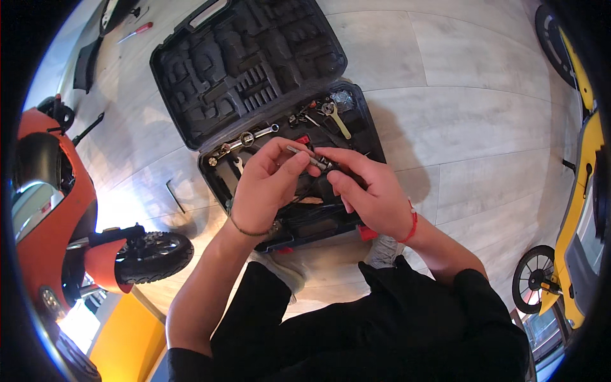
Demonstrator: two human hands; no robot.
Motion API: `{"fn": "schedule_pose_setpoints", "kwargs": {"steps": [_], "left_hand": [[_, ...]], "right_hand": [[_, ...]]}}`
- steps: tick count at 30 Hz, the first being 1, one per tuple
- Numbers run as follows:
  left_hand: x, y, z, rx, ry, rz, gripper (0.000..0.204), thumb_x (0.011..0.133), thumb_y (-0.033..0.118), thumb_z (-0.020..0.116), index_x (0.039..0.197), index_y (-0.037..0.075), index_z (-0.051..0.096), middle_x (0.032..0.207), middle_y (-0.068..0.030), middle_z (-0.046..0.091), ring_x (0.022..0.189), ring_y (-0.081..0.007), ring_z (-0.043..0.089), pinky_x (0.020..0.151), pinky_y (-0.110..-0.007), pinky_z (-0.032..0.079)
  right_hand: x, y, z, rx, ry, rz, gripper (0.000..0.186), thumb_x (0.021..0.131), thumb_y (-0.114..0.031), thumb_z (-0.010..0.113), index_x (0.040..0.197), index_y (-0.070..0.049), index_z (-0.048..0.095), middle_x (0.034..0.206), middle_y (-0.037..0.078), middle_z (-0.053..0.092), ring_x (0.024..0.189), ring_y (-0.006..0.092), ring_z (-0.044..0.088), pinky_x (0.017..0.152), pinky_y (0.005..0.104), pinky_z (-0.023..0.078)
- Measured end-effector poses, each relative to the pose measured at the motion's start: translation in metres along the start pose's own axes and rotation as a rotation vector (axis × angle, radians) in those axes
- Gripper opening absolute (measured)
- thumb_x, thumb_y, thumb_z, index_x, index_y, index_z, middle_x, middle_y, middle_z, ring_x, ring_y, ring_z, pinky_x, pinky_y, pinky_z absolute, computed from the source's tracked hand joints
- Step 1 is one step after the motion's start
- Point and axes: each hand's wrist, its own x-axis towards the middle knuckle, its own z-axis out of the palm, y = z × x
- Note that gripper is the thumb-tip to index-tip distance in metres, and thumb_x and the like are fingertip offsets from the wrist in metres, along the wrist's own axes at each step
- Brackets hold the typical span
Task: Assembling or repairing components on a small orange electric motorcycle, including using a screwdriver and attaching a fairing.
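Observation:
Over the open black tool case (375, 127), my two hands meet at a small, slim silver metal piece (316, 160) with a dark end. My left hand (262, 184) pinches its silver part between thumb and fingers. My right hand (372, 194) is closed around the dark end, which its fingers partly hide. Below them in the case lie chrome wrenches (247, 138), an open-ended wrench (238, 164), a yellowish-handled tool (340, 121), a clear plastic bag (343, 99) and something red (304, 139).
The case's moulded lid (254, 63) lies folded back. An orange scooter (76, 210) with a black wheel (154, 257) stands at left, a yellow one (576, 223) at right. A hex key (175, 197) and a red-handled screwdriver (144, 28) lie on the floor.

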Motion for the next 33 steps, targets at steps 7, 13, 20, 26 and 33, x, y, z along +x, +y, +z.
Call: {"fn": "schedule_pose_setpoints", "kwargs": {"steps": [7,13,20,26,33], "left_hand": [[-0.015,0.010,-0.005,0.148,0.045,0.111,0.014,0.088,0.018,0.053,0.094,0.006,0.053,0.074,0.0014,0.058,0.050,0.0011,0.035,0.043,-0.015,0.025],[-0.026,0.017,-0.011,0.118,0.071,0.090,0.012,0.088,0.018,0.053,0.091,0.007,0.053,0.072,0.0033,0.056,0.051,0.0016,0.036,0.044,-0.014,0.025],[-0.032,0.028,-0.012,0.274,-0.039,0.091,0.011,0.087,0.015,0.054,0.087,0.004,0.050,0.071,0.0007,0.054,0.064,-0.0028,0.046,0.058,-0.018,0.036],[-0.033,0.029,-0.009,0.350,-0.075,0.151,0.016,0.090,0.019,0.050,0.083,0.005,0.049,0.065,0.0022,0.050,0.056,-0.0023,0.039,0.051,-0.018,0.030],[-0.034,0.019,-0.001,0.321,-0.034,0.148,0.037,0.094,0.029,0.041,0.070,0.003,0.050,0.055,0.0023,0.041,0.050,-0.0050,0.034,0.046,-0.021,0.027]], "right_hand": [[-0.005,-0.011,0.013,-0.006,-0.069,0.021,0.030,0.084,-0.012,0.054,0.113,-0.001,0.053,0.097,0.014,0.061,0.081,0.0214,0.061,0.073,0.0279,0.046],[-0.009,-0.019,0.017,0.111,-0.127,0.093,0.031,0.086,-0.011,0.052,0.115,-0.001,0.053,0.091,0.011,0.061,0.070,0.0104,0.055,0.066,0.0239,0.045],[-0.016,-0.016,0.017,0.020,-0.122,-0.033,0.031,0.085,-0.012,0.054,0.112,0.002,0.052,0.088,0.011,0.063,0.075,0.0121,0.059,0.068,0.0255,0.046],[-0.021,-0.018,0.020,0.113,-0.109,-0.044,0.024,0.086,-0.009,0.052,0.109,-0.001,0.050,0.074,0.002,0.057,0.057,0.0037,0.047,0.049,0.0185,0.038],[-0.022,-0.028,0.018,0.030,-0.088,-0.068,0.024,0.085,-0.010,0.054,0.106,0.000,0.051,0.081,0.009,0.060,0.067,0.0130,0.055,0.059,0.0233,0.043]]}}
